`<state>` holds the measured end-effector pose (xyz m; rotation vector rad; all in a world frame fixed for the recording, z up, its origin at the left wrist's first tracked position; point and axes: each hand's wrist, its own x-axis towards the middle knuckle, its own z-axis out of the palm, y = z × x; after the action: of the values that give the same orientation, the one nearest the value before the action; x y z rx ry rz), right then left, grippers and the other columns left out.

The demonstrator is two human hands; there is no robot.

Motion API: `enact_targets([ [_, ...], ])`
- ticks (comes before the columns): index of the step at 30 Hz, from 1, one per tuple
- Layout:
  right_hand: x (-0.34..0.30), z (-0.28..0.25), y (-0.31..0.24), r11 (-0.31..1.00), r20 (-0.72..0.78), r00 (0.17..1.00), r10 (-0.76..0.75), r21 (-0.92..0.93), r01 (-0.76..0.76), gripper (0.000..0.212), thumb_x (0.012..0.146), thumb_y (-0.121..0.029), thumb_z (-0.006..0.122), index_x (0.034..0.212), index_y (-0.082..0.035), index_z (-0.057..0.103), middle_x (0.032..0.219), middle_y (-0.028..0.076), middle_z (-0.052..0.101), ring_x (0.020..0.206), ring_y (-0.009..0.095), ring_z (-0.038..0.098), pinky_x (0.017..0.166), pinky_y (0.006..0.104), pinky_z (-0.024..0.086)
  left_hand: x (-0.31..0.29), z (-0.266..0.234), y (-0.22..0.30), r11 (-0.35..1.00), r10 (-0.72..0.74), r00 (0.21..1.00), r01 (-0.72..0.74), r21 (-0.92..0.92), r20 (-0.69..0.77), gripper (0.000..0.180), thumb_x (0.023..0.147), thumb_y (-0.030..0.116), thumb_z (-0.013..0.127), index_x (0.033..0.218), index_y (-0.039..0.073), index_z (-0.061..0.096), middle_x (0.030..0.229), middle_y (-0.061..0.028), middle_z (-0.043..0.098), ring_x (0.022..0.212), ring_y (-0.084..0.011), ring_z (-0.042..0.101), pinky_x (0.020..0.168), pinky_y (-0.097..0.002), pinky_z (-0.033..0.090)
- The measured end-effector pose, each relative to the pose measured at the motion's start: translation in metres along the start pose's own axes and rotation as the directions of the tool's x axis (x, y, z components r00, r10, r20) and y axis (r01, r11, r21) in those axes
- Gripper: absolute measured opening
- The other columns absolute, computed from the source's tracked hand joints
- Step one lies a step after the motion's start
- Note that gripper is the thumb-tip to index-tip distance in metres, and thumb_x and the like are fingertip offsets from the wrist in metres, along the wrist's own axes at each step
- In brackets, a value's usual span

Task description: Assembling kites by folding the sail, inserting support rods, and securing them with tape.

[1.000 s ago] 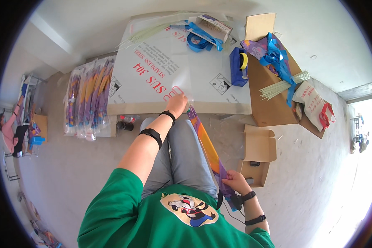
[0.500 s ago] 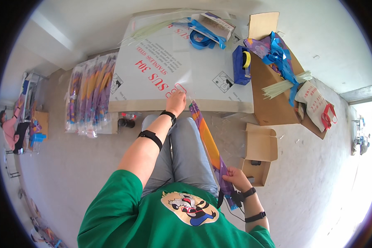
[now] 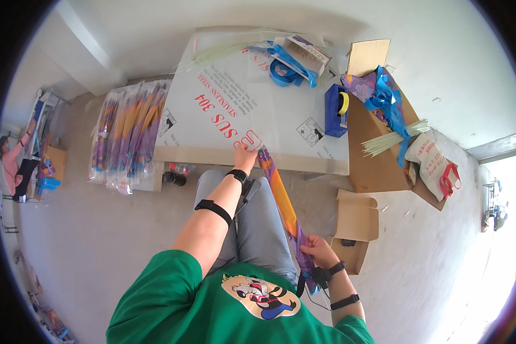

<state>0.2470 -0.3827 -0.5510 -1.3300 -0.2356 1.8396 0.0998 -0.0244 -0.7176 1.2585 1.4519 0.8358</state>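
A long, narrow folded piece of orange, purple and blue fabric (image 3: 283, 203) stretches from the table's near edge down to my right side. My left hand (image 3: 245, 156) pinches its upper end at the edge of the white-covered table (image 3: 281, 109). My right hand (image 3: 317, 252) grips the lower end beside my right thigh. Both wrists wear black bands, and another black band sits on my left forearm.
A blue tape dispenser (image 3: 335, 110), blue straps (image 3: 285, 69) and a packet lie on the table. Open cardboard boxes (image 3: 378, 149) with fabric and pale thin rods (image 3: 393, 140) stand to the right. Bagged colourful items (image 3: 127, 135) are stacked on the left. A person (image 3: 12, 166) stands far left.
My hands have kept their grip on the fabric strip; my left hand has stayed at the table edge. The view has shifted slightly.
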Motion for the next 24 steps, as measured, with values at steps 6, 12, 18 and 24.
enact_targets([
  [6, 0.001, -0.002, 0.005, 0.999, 0.011, 0.999, -0.043, 0.025, 0.043, 0.03, 0.087, 0.005, 0.061, 0.116, 0.005, 0.055, 0.099, 0.005, 0.066, 0.085, 0.012, 0.065, 0.079, 0.0251, 0.053, -0.014, -0.006, 0.027, 0.976, -0.155, 0.952, 0.188, -0.107, 0.263, 0.029, 0.083, 0.004, 0.065, 0.11, 0.0, 0.055, 0.086, -0.0053, 0.063, 0.065, -0.012, 0.059, 0.055, -0.0262, 0.048],
  [12, 0.011, -0.007, 0.011, 0.989, -0.082, 0.992, -0.092, -0.123, 0.082, 0.026, 0.086, 0.002, 0.063, 0.112, 0.003, 0.059, 0.094, 0.0, 0.065, 0.078, 0.007, 0.06, 0.073, 0.021, 0.049, -0.055, -0.018, 0.066, 0.923, -0.208, 0.91, 0.304, -0.235, 0.36, 0.028, 0.082, 0.005, 0.065, 0.109, -0.001, 0.058, 0.086, -0.0048, 0.064, 0.074, -0.0114, 0.059, 0.065, -0.0246, 0.047],
  [18, 0.014, 0.017, -0.007, 0.958, -0.101, 0.983, -0.15, -0.259, 0.12, 0.017, 0.085, 0.0, 0.064, 0.102, 0.0, 0.062, 0.083, -0.005, 0.06, 0.073, 0.004, 0.055, 0.065, 0.0189, 0.045, -0.087, -0.044, 0.081, 0.934, -0.166, 0.838, 0.303, -0.19, 0.52, 0.026, 0.088, 0.014, 0.062, 0.112, 0.006, 0.058, 0.09, 0.0018, 0.063, 0.075, -0.0057, 0.054, 0.059, -0.0215, 0.039],
  [24, 0.058, 0.032, -0.024, 0.924, -0.036, 0.962, -0.27, -0.29, 0.249, 0.023, 0.087, 0.001, 0.061, 0.109, 0.003, 0.06, 0.092, 0.001, 0.066, 0.078, 0.007, 0.061, 0.073, 0.0221, 0.05, -0.138, -0.065, 0.08, 0.924, -0.196, 0.746, 0.359, -0.135, 0.636, 0.034, 0.089, 0.016, 0.061, 0.123, 0.01, 0.056, 0.094, 0.003, 0.063, 0.081, -0.0056, 0.051, 0.065, -0.0218, 0.039],
])
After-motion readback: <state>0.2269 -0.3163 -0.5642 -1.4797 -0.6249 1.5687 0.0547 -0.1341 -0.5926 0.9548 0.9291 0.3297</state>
